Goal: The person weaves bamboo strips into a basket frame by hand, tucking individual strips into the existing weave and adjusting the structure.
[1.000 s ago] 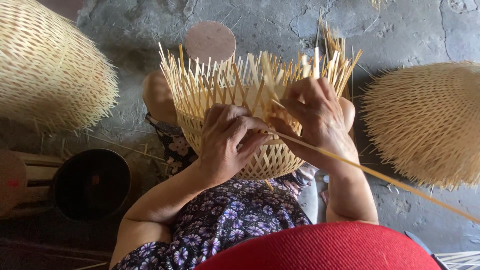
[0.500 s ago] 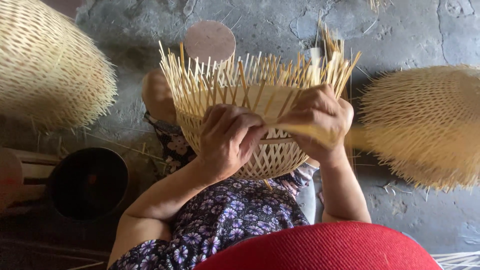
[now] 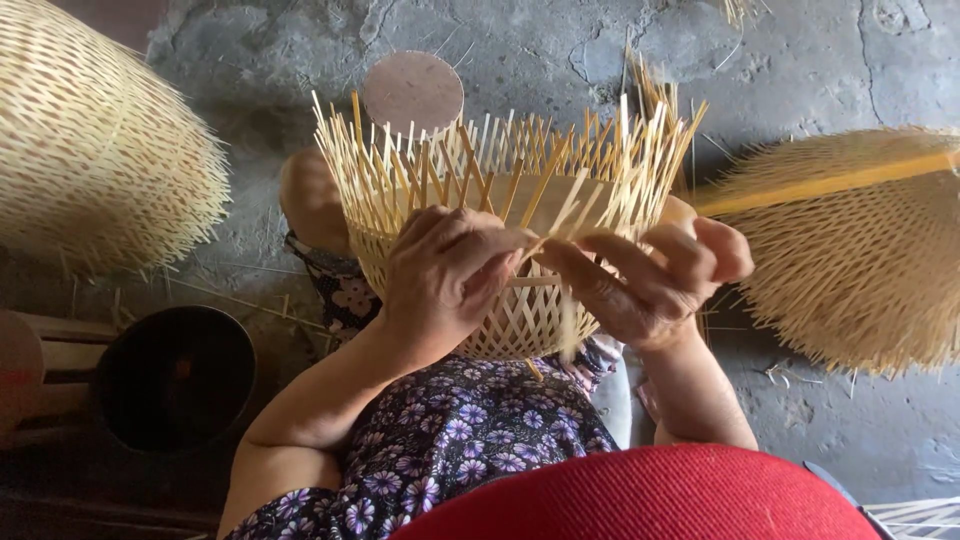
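A half-woven bamboo basket (image 3: 500,190) rests on my lap, its upright strips fanning out at the top. My left hand (image 3: 445,275) presses on the basket's near wall, fingers curled over the weave. My right hand (image 3: 650,280) pinches a long flat bamboo strip (image 3: 830,185) against the uprights. The strip runs from the basket rim out to the right edge of the view.
A stack of finished woven baskets (image 3: 95,150) lies at the upper left, another woven basket (image 3: 860,260) at the right. A dark round pot (image 3: 175,375) and wooden pieces (image 3: 40,360) sit at the lower left. A round wooden stool top (image 3: 412,92) stands behind the basket on the concrete floor.
The long strip has swung from pointing down to the right to pointing up to the right. My right hand has slid lower along the basket's rim; the left hand stays put.
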